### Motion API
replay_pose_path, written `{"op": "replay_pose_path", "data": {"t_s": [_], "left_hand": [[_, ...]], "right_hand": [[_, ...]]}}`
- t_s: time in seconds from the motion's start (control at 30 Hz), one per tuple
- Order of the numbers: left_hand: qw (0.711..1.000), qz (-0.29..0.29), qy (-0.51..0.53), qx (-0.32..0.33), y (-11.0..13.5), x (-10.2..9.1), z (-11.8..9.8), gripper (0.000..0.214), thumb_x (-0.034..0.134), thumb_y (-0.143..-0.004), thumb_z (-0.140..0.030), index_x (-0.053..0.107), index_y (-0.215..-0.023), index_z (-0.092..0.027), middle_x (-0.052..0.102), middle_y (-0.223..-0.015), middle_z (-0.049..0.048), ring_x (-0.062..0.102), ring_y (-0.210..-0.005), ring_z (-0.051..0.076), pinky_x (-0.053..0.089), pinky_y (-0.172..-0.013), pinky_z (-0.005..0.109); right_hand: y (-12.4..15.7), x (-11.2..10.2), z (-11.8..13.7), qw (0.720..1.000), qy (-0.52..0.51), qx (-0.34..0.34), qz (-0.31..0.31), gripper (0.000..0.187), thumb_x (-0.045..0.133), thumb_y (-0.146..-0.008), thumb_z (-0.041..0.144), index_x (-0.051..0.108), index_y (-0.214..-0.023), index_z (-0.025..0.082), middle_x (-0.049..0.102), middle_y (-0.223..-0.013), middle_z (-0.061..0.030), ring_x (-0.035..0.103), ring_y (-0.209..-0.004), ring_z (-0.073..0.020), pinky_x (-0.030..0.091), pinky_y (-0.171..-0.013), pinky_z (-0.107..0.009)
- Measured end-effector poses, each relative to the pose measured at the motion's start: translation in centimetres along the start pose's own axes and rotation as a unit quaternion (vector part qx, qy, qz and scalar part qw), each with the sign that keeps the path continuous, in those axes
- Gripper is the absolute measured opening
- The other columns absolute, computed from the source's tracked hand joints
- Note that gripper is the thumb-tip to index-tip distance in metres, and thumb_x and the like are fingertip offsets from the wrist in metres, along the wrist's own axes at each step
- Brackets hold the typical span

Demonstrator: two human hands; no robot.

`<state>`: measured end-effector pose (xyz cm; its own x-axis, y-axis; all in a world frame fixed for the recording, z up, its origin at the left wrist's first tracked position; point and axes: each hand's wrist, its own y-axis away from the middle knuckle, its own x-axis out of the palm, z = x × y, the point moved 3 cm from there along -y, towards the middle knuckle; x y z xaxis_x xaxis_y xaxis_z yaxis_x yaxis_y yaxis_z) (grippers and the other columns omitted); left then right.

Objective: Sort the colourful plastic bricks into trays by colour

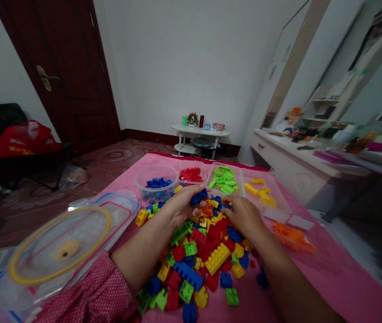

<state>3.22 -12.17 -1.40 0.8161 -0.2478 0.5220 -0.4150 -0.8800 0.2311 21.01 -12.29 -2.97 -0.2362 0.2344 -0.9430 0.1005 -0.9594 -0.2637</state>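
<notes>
My left hand is closed around a blue toy brick, palm turned up over the far part of a mixed pile. Facing it, my right hand dips into the pile with its fingers bent together; what they grip, if anything, is hidden. The pile holds red, green, blue and yellow bricks, among them a long yellow brick and a long blue brick. Beyond my hands stand a round clear tub of blue bricks, a box of red bricks and a box of green bricks.
Yellow bricks lie in a clear tray on the right, with orange pieces nearer me. Clear lids, one with a yellow rim, are stacked at the left. A pink cloth covers the table. A cluttered dresser stands at the right.
</notes>
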Motion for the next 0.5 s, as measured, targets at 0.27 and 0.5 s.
{"op": "replay_pose_path", "data": {"t_s": [0.27,0.5], "left_hand": [[0.999,0.003,0.028,-0.030,-0.4,-0.3,0.3,0.019,0.049,-0.086,-0.027,0.059,-0.094,-0.014,0.062,-0.085,0.0055,0.061,-0.057,0.009,0.043,-0.040,0.014],[0.999,0.003,0.016,-0.031,-0.1,0.3,0.6,0.022,0.052,-0.085,-0.028,0.058,-0.102,-0.016,0.065,-0.088,0.0065,0.065,-0.068,0.014,0.053,-0.056,0.023]], "right_hand": [[0.4,0.3,0.5,0.999,0.035,-0.004,0.006,0.014,0.061,-0.073,0.028,0.066,-0.085,0.022,0.068,-0.082,-0.0042,0.062,-0.077,-0.0200,0.036,-0.059,-0.027],[0.5,-2.2,2.9,0.966,-0.226,-0.040,-0.116,0.016,0.056,-0.077,0.032,0.065,-0.081,0.019,0.063,-0.068,-0.0014,0.056,-0.059,-0.0136,0.040,-0.054,-0.024]]}}
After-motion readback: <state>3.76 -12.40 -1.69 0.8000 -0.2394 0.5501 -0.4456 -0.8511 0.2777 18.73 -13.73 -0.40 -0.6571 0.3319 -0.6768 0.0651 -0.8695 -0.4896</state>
